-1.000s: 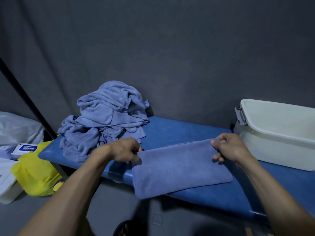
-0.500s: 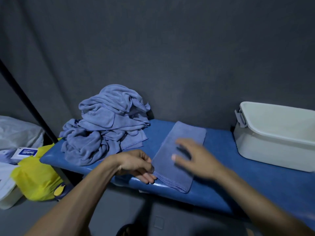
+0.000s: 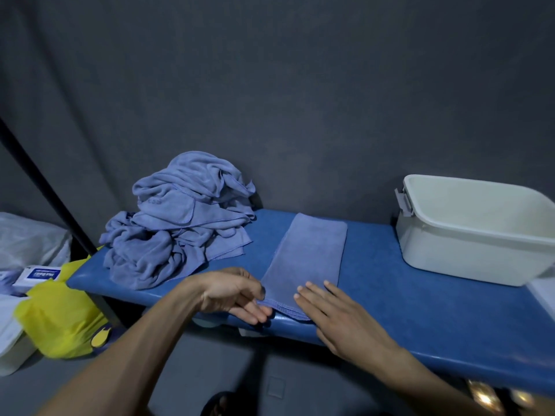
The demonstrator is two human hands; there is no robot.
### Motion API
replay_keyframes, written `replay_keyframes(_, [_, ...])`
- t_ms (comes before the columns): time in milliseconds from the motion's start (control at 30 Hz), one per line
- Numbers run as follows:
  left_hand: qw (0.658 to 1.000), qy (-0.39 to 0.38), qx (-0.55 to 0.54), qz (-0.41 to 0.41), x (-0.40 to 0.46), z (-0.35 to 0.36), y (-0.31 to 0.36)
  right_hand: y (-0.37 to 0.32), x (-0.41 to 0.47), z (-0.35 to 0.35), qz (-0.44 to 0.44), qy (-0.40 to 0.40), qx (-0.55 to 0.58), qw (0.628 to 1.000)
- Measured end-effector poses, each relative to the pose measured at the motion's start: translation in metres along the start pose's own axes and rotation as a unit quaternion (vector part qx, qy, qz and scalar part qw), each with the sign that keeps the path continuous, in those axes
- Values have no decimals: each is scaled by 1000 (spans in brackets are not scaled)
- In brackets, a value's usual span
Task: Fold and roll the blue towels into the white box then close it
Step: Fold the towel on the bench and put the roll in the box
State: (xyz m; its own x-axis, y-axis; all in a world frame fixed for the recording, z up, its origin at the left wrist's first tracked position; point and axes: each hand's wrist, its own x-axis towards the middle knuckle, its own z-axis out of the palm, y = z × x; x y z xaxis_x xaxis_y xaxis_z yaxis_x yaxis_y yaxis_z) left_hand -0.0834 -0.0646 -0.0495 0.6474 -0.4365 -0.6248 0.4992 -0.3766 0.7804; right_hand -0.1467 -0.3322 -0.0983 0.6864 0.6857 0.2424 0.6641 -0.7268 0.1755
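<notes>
A folded blue towel [image 3: 312,253] lies as a long strip on the blue bench [image 3: 390,295], running from its front edge toward the wall. My left hand [image 3: 237,295] is at the strip's near left corner, its loosely extended fingers and thumb touching the hem. My right hand [image 3: 333,313] lies flat on the near right end with straight fingers. A heap of crumpled blue towels [image 3: 180,223] sits at the bench's left end. The white box [image 3: 468,232] stands open at the right end, with a grey latch on its left side. No lid is in view.
A dark grey wall backs the bench. Left of the bench, lower down, are a yellow bag [image 3: 60,316], a white and blue carton [image 3: 39,276] and white plastic bags [image 3: 30,241]. A black pole [image 3: 51,199] slants down at the left.
The towel, held up by two corners a second ago, now lies lengthwise on the bench. My right hand has drawn back along it to the near end and my left hand has reached the near corner.
</notes>
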Motion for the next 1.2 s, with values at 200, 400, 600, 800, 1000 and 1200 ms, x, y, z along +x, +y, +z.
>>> replay_keyframes(200, [965, 96, 235, 63, -13, 0, 4, 9, -12, 20, -55, 66, 13, 996])
replay_keyframes(400, [763, 134, 514, 368, 3, 19, -9, 10, -19, 25, -62, 81, 36, 994])
replay_keyframes(600, [619, 199, 645, 402, 14, 29, -40, 19, -36, 18, -2, 120, 145, 982])
replay_keyframes(800, [570, 235, 630, 472, 22, 41, -47, 22, -44, -3, 135, 140, 245, 950])
replay_keyframes(1000, [640, 190, 558, 493, 20, 30, -45, 31, -54, 4, 81, 131, 204, 967])
replay_keyframes(1200, [770, 162, 423, 450, 8, 30, -40, 27, -54, -3, 150, 150, 276, 938])
